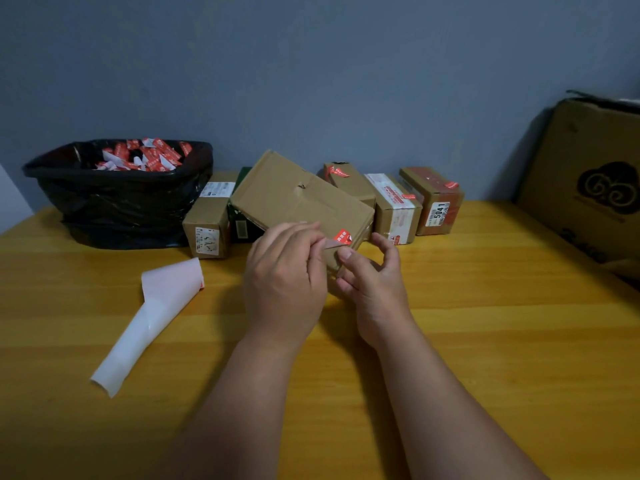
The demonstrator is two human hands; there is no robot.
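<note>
Near the middle of the tabletop's (pixel 485 306) far edge, the left hand (pixel 284 271) pinches the red sticker (pixel 343 236) on the tilted box (pixel 298 195), whose near corner the right hand (pixel 374 282) grips, apparently to steady it.

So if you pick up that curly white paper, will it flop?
Probably floppy: the white paper is a thin strip, already bent midway. It looks very light, so a push may slide it across the smooth table. Its curled end might roll a little.
</note>
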